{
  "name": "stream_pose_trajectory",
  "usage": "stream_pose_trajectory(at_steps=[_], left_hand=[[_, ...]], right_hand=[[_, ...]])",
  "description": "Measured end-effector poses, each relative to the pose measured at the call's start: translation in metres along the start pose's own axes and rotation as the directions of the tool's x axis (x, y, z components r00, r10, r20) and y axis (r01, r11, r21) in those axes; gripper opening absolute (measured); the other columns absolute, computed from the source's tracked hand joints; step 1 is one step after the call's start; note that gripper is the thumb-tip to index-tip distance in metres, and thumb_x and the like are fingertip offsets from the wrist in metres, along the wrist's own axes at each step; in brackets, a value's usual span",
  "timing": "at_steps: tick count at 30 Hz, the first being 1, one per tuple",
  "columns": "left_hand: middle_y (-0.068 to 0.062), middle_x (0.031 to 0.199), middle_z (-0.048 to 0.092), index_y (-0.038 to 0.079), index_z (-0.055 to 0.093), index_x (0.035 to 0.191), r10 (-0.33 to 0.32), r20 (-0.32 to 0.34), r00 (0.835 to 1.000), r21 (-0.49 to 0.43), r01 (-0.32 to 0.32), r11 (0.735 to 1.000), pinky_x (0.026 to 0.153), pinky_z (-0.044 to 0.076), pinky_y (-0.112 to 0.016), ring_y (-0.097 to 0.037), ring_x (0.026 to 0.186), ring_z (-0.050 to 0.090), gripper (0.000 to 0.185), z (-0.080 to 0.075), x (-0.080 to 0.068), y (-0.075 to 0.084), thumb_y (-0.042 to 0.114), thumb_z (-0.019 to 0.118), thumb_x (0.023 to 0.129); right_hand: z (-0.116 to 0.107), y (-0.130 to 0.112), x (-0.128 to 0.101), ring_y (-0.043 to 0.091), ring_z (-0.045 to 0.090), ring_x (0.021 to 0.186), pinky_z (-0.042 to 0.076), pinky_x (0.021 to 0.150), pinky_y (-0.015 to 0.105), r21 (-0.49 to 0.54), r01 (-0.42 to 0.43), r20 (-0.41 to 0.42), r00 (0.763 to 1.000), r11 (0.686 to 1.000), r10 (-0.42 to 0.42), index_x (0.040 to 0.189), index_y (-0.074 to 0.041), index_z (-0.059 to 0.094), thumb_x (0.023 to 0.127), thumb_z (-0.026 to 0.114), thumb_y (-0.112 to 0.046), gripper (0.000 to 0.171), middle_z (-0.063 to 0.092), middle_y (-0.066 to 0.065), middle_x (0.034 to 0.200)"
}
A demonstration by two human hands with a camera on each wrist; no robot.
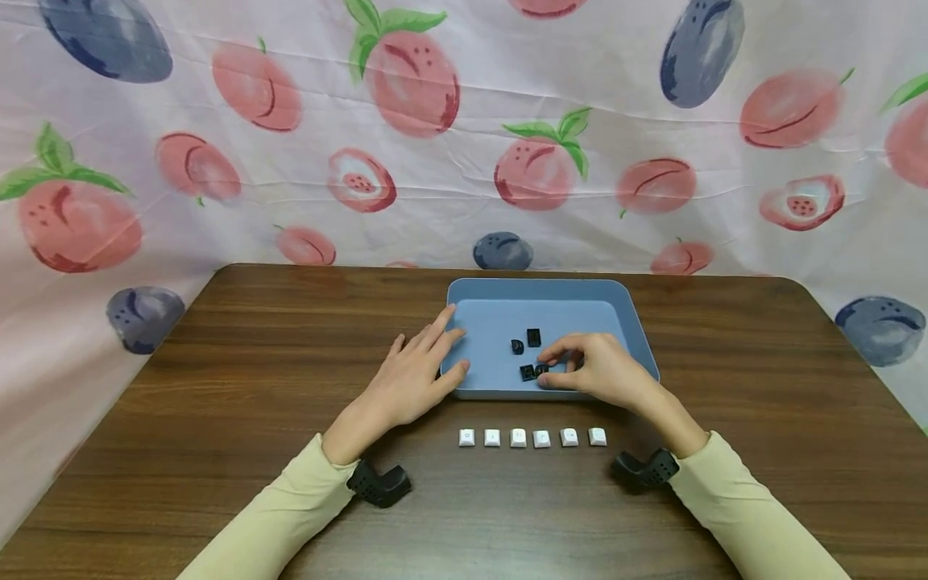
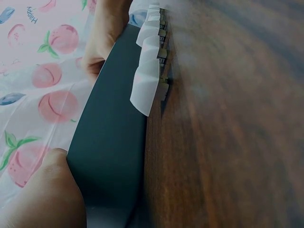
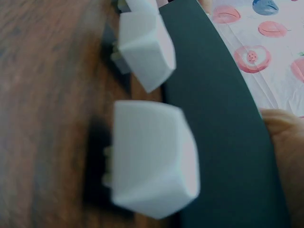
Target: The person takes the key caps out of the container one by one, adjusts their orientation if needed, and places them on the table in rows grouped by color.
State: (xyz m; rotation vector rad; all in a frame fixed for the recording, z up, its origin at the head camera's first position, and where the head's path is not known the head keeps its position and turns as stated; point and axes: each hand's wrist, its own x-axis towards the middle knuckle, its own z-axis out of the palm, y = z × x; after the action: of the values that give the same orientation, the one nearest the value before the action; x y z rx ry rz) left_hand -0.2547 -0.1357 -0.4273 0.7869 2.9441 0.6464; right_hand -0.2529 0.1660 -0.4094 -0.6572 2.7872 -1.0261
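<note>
In the head view, my left hand (image 1: 409,379) rests on the left rim of a blue tray (image 1: 536,288) with its fingers spread. My right hand (image 1: 598,366) reaches over the tray's near right side and pinches a small black keycap (image 1: 541,370) between thumb and fingertips. Right beside that keycap lies a black square piece (image 1: 527,373), and farther back are a rounded black keycap (image 1: 517,346) and a black rectangular piece (image 1: 533,337). In the left wrist view, the left thumb (image 2: 57,161) is at the tray's edge. The right fingertips are hidden in the right wrist view.
On the wooden table (image 1: 290,346), several white keycaps (image 1: 518,437) sit on switches in a row before the tray. In the right wrist view, a white keycap (image 3: 152,156) looms close to the camera. A fruit-patterned cloth (image 1: 435,217) hangs behind the table.
</note>
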Motion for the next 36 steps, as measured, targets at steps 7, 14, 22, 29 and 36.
stream_pose_trajectory(at_steps=[7,14,22,29,36], left_hand=[[0.003,0.173,0.008,0.019,0.04,0.157,-0.012,0.006,1.0,-0.007,0.012,1.0,0.117,0.019,-0.072,-0.036,0.15,0.036,0.06,-0.001,-0.001,0.001,0.052,0.039,0.107],[0.002,0.173,0.008,0.018,0.04,0.157,-0.012,0.01,1.0,-0.015,0.013,1.0,0.117,0.018,-0.071,-0.038,0.149,0.036,0.06,-0.001,-0.002,0.001,0.052,0.038,0.107],[0.002,0.173,0.007,0.018,0.039,0.157,-0.013,0.011,1.0,-0.01,0.013,1.0,0.117,0.018,-0.072,-0.038,0.15,0.035,0.06,-0.001,-0.002,0.002,0.051,0.038,0.108],[0.003,0.173,0.007,0.019,0.04,0.157,-0.005,0.009,1.0,-0.015,0.005,1.0,0.116,0.019,-0.072,-0.039,0.149,0.036,0.06,0.001,-0.003,0.001,0.052,0.037,0.108],[0.003,0.173,0.009,0.019,0.041,0.156,0.009,-0.013,1.0,-0.015,-0.009,1.0,0.116,0.02,-0.073,-0.038,0.148,0.038,0.059,0.0,-0.002,0.0,0.052,0.038,0.108]], right_hand=[[0.003,0.001,-0.001,0.008,0.059,0.071,0.047,0.063,0.025,-0.021,-0.003,-0.003,1.0,1.0,0.003,0.106,-0.016,0.079,0.086,0.083,-0.024,0.021,0.072,-0.004,0.093],[0.004,0.002,-0.003,0.008,0.061,0.073,0.049,0.065,0.025,-0.01,-0.012,-0.012,1.0,1.0,0.012,0.103,-0.015,0.078,0.087,0.081,-0.019,0.016,0.07,-0.006,0.082],[0.005,0.0,-0.006,0.007,0.058,0.067,0.045,0.058,0.025,-0.04,0.026,-0.114,0.993,0.999,-0.031,0.101,-0.014,0.077,0.089,0.079,-0.02,0.015,0.067,-0.006,0.075],[0.007,-0.003,-0.008,0.002,0.058,0.065,0.044,0.055,0.023,-0.086,0.14,-0.185,0.971,0.986,-0.154,0.106,-0.012,0.078,0.087,0.081,-0.017,0.02,0.072,-0.005,0.083],[0.012,-0.011,-0.008,0.0,0.059,0.064,0.052,0.057,0.025,-0.099,0.361,-0.251,0.893,0.927,-0.374,0.103,-0.011,0.08,0.083,0.084,-0.011,0.02,0.074,-0.002,0.086]])
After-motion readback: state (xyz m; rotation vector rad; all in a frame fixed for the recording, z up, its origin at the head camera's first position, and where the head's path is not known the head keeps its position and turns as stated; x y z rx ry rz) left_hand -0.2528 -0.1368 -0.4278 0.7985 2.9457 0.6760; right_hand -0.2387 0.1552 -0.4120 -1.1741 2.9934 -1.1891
